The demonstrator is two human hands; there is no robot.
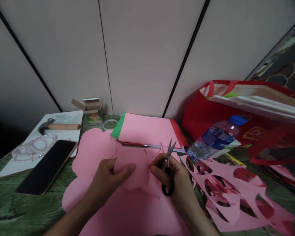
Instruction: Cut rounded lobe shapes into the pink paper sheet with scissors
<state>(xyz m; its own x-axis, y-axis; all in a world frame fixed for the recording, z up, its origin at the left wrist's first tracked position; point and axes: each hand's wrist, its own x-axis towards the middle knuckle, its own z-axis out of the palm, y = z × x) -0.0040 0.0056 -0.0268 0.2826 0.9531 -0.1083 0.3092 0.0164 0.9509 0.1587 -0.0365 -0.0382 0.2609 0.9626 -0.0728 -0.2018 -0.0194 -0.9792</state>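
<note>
My left hand (108, 180) pinches a small pink paper piece (135, 170) between thumb and fingers, above a large pink cut-out sheet (98, 154) lying on the green table. My right hand (174, 177) grips black-handled scissors (168, 170), blades slightly apart and pointing up and away, right beside the held paper. A stack of pink, green and red paper (147, 131) lies just beyond both hands.
A black phone (48, 167), a bead bracelet (34, 147) and a hammer (59, 126) lie at left on a white sheet. A small open box (90, 108) stands at the back. A water bottle (213, 137), a red bag (236, 111) and pink offcuts (236, 196) are at right.
</note>
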